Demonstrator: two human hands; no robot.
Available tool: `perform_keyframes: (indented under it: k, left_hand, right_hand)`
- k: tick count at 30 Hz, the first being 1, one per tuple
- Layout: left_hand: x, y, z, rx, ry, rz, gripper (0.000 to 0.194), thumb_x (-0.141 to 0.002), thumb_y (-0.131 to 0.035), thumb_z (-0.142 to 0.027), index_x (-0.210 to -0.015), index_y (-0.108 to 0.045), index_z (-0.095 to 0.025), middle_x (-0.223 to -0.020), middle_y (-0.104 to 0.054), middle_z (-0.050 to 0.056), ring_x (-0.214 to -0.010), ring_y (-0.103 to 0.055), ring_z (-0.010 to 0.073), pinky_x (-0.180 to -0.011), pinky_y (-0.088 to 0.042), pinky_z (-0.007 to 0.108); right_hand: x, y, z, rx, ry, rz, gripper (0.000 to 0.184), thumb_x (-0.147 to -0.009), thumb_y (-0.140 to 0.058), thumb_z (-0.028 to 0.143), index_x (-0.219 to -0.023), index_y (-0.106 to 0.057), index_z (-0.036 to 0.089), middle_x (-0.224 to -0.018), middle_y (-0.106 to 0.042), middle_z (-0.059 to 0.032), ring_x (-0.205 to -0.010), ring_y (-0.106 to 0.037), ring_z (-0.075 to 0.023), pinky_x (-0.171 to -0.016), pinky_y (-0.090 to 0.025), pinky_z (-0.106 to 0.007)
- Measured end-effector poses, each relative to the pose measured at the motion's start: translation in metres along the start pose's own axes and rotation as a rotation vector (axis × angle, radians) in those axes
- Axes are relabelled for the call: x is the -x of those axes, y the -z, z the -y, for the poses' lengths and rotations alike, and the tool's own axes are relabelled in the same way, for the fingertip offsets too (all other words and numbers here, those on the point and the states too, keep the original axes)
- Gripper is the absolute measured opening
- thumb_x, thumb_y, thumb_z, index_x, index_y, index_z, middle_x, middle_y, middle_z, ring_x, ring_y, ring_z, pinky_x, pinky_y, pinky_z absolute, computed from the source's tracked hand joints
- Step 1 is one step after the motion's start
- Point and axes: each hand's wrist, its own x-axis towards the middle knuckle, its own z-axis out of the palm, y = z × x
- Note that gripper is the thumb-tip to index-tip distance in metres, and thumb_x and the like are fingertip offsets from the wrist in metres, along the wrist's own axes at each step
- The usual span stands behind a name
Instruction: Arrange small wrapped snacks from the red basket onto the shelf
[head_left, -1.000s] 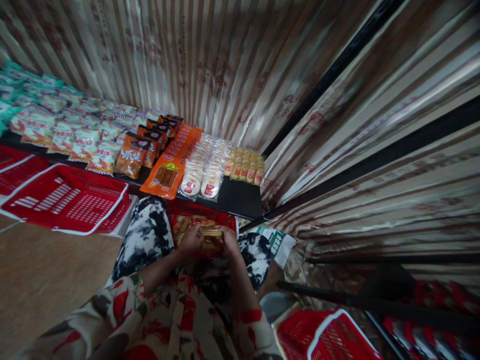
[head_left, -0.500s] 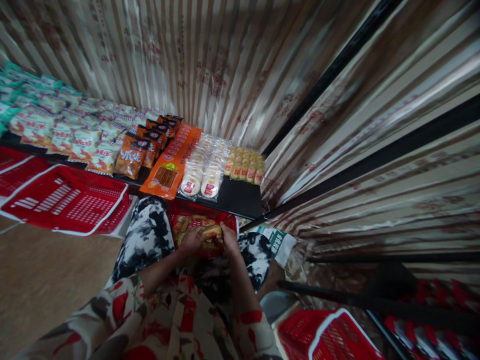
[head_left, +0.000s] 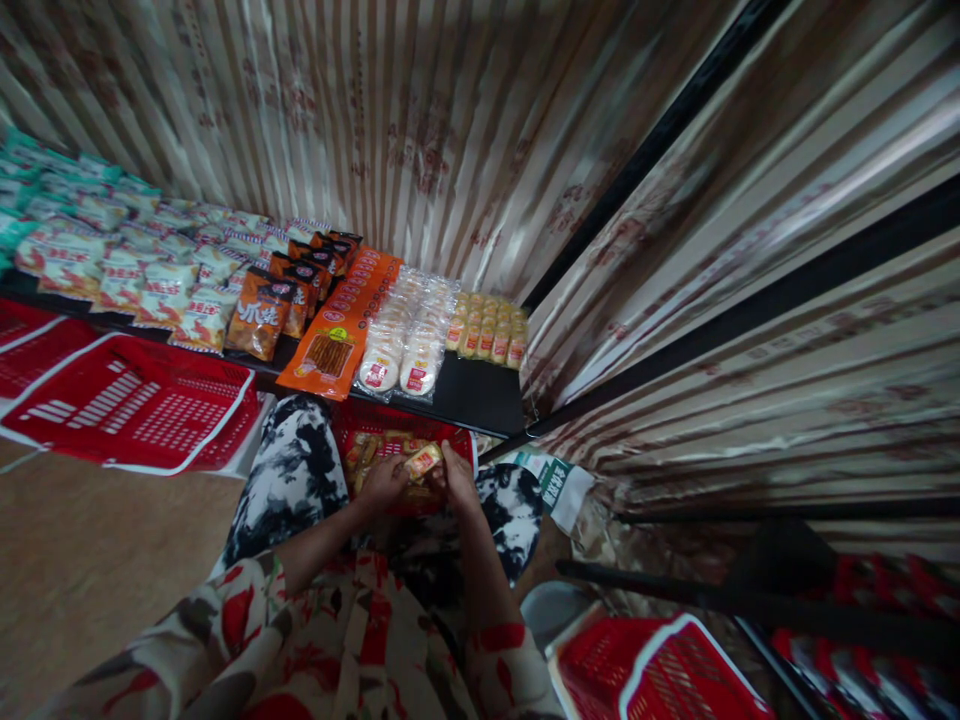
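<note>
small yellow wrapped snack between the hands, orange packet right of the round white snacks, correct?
The flat orange plastic packet lies left of the round white wrapped snacks, not right, in the head view; the small yellow wrapped snack is between left hand and right hand.

Packet [head_left: 424,461], one: we record it as small and oblong, yellowish, a pale face with red print turned upward. Held above the basket, nearer the right edge than the left, tilted, its right end the higher.

Loose packets [head_left: 364,455], several: we note a similar yellowish wrapping; lying at mixed angles along the basket's left edge and toward the far edge, partly hidden, too dim for us to count.

Basket [head_left: 356,415], one: red, a pale strip at its right edge.
</note>
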Motion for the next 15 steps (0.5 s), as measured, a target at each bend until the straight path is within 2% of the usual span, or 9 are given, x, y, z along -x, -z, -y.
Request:
perform_keyframes:
  k: [4,8,12,15]
  left_hand:
    - [0.0,0.0,0.0,0.041,0.014,-0.016,0.031,-0.081,-0.043,-0.026,-0.1,-0.064,-0.014,-0.099,-0.066,0.009,-0.092,-0.059,0.02,-0.084,-0.043,0.03]
    - [-0.001,0.0,0.0,0.124,0.057,-0.005,0.026,-0.079,-0.047,-0.027,-0.094,-0.065,-0.015,-0.084,-0.068,0.005,-0.077,-0.06,0.0166,-0.073,-0.045,0.027]
    - [-0.004,-0.002,0.001,0.295,0.121,0.024,0.027,-0.078,-0.048,-0.028,-0.097,-0.062,-0.015,-0.07,-0.065,0.001,-0.059,-0.058,0.0124,-0.058,-0.046,0.023]
    - [-0.006,-0.001,-0.001,0.418,0.159,0.082,0.029,-0.078,-0.048,-0.028,-0.101,-0.059,-0.013,-0.063,-0.061,-0.001,-0.051,-0.057,0.0112,-0.05,-0.046,0.022]
  right_hand:
    - [0.003,0.0,0.0,0.014,0.016,0.01,0.049,-0.061,-0.059,0.067,-0.052,-0.046,0.02,-0.035,-0.041,0.007,-0.031,-0.03,-0.0054,-0.034,-0.019,-0.021]
    - [0.007,0.001,0.007,0.044,0.041,-0.026,0.048,-0.062,-0.06,0.065,-0.05,-0.047,0.02,-0.035,-0.041,0.007,-0.031,-0.03,-0.0059,-0.035,-0.019,-0.022]
    - [0.011,0.002,0.015,0.097,0.076,-0.066,0.044,-0.065,-0.059,0.062,-0.053,-0.056,0.019,-0.039,-0.048,0.0043,-0.037,-0.041,-0.009,-0.038,-0.027,-0.023]
    - [0.01,0.002,0.015,0.071,0.074,-0.008,0.041,-0.063,-0.062,0.059,-0.062,-0.064,0.018,-0.051,-0.06,0.001,-0.048,-0.052,-0.0124,-0.044,-0.036,-0.023]
